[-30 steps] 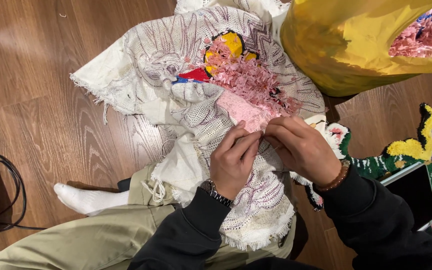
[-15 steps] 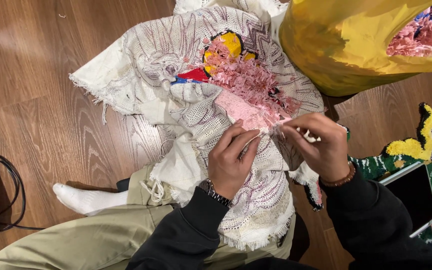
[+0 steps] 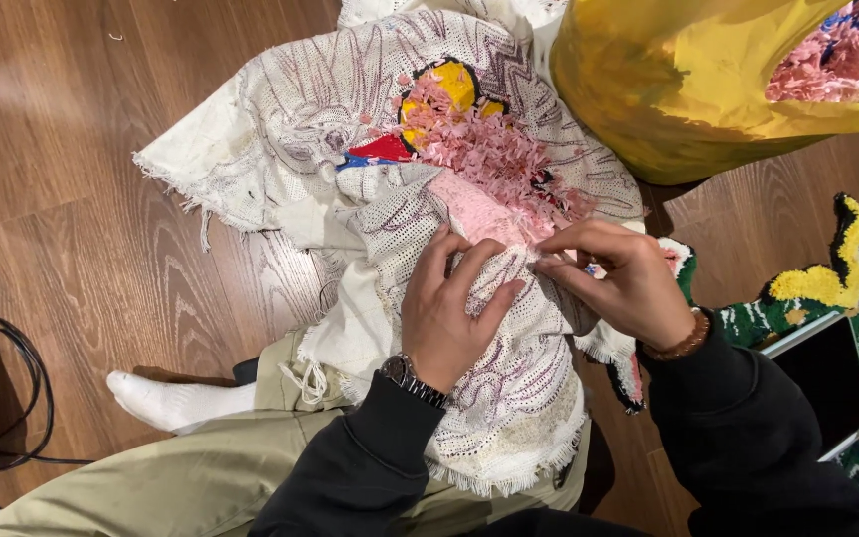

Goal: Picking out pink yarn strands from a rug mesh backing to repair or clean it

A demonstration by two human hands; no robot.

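On the lap, spilling onto the wood floor (image 3: 72, 229), lies the tufting cloth (image 3: 350, 109): soft, light and floppy, I'd say. The left hand (image 3: 449, 313) lies on it, fingers spread and bunching a fold. The right hand (image 3: 623, 283) pinches shut at the pink yarn tufts (image 3: 499, 159); small pinches suit it best. Far right, a yellow bag (image 3: 678, 89).

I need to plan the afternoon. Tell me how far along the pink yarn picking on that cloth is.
Done: a bare pale pink patch shows beside the left hand, and loose pink yarn lies heaped on the cloth. In hand: the left hand presses the cloth while the right hand pinches at the patch's edge. Left: the yellow, red and blue areas look untouched.
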